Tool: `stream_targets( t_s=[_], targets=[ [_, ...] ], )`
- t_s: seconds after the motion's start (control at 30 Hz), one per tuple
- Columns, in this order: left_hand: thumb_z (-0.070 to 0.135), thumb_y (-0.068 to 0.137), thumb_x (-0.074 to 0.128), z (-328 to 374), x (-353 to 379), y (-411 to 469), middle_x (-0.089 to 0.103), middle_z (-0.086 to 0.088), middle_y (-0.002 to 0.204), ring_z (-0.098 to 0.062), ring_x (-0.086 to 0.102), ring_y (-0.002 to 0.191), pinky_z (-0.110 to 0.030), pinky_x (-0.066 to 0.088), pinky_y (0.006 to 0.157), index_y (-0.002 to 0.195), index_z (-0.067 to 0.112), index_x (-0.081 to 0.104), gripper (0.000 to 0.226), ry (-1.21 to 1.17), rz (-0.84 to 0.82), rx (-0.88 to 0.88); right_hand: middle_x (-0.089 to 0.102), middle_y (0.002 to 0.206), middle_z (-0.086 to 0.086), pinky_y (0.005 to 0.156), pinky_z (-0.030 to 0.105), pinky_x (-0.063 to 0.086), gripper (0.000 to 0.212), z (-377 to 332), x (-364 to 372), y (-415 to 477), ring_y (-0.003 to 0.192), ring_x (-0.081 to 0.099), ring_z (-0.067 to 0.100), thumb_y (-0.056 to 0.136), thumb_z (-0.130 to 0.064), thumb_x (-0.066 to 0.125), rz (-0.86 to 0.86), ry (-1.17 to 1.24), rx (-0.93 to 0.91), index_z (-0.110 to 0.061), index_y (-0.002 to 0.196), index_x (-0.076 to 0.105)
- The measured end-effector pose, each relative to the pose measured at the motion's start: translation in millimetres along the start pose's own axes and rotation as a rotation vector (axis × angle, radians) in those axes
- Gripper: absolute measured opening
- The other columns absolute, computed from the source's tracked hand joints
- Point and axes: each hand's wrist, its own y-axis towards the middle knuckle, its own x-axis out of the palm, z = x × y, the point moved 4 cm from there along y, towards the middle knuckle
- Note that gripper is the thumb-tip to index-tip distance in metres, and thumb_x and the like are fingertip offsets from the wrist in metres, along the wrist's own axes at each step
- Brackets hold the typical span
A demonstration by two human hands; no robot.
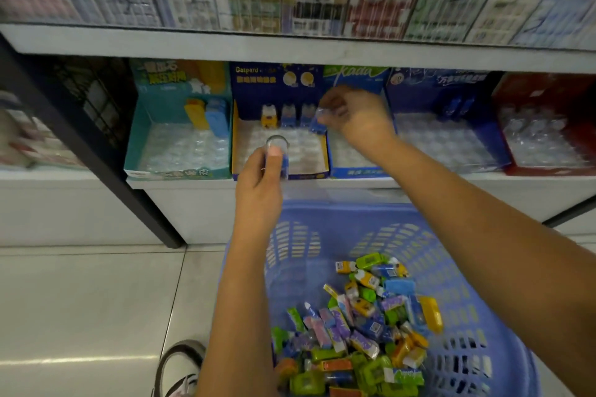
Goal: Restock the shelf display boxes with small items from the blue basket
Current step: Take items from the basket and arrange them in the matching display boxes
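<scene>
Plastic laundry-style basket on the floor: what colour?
Blue, with slotted walls; head view shows it.

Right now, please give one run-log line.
left hand: holds clear-wrapped blue item | right hand: places blue item | navy cardboard display box

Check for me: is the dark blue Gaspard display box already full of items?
No. The Gaspard box holds only a back row of a few small items, and most of its clear tray is bare.

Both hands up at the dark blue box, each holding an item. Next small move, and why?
Probably lower the right hand so its blue item seats beside the three standing in the dark blue box; it hovers at that row's end. Left hand follows.
</scene>
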Motion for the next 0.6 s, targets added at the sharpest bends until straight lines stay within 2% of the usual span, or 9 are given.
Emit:
stream_targets(
  t_s=[0.07,0.17,0.23,0.33,0.5,0.6],
  targets=[
    [0.026,0.1,0.045,1,-10,6,0.049,0.014,0.058,0.005,0.046,0.053,-0.005,0.035,0.052,0.085,0.022,0.057,0.02,0.042,0.005,0.049,0.066,0.11,0.009,0.081,0.016,0.043,0.027,-5,12,18,0.099,0.061,0.02,0.087,-0.013,0.065,-0.092,-0.123,-0.059,-0.006,0.113,0.063],
    [0.03,0.096,0.052,1,-21,21,0.058,0.008,0.076,0.0,0.054,0.066,-0.009,0.041,0.057,0.102,0.021,0.06,0.014,0.105,0.02,0.055,0.064,0.114,0.013,0.091,0.03,0.046,0.028,-7,22,28,0.105,0.06,0.025,0.089,-0.014,0.063,-0.167,-0.243,-0.12,-0.006,0.115,0.062],
    [0.031,0.093,0.057,1,-24,35,0.061,0.008,0.087,-0.002,0.057,0.076,-0.008,0.045,0.062,0.106,0.023,0.059,0.015,0.149,0.021,0.056,0.065,0.112,0.014,0.091,0.032,0.047,0.026,-6,24,33,0.104,0.06,0.026,0.088,-0.013,0.064,-0.188,-0.26,-0.143,-0.005,0.113,0.062],
    [0.024,0.088,0.066,5,-19,58,0.059,0.013,0.088,0.008,0.059,0.076,-0.004,0.046,0.062,0.103,0.021,0.058,0.017,0.206,0.0,0.101,0.065,0.113,0.011,0.088,0.028,0.046,0.027,-3,25,40,0.104,0.06,0.024,0.085,-0.016,0.068,-0.22,-0.292,-0.15,-0.007,0.11,0.064],
    [0.013,0.086,0.068,6,2,106,0.06,0.002,0.088,-0.013,0.058,0.08,-0.023,0.05,0.07,0.11,0.012,0.06,0.025,0.402,-0.092,0.193,0.062,0.113,0.012,0.078,0.018,0.036,0.03,5,26,45,0.104,0.057,0.025,0.081,-0.019,0.071,-0.191,-0.33,-0.138,-0.008,0.108,0.066],
    [0.007,0.084,0.066,0,15,128,0.06,0.005,0.085,-0.012,0.059,0.077,-0.023,0.048,0.069,0.113,0.015,0.06,0.03,0.536,-0.166,0.228,0.061,0.114,0.015,0.082,0.027,0.041,0.03,6,28,42,0.106,0.056,0.03,0.081,-0.021,0.07,-0.165,-0.388,-0.168,-0.007,0.108,0.067]
  ],
)
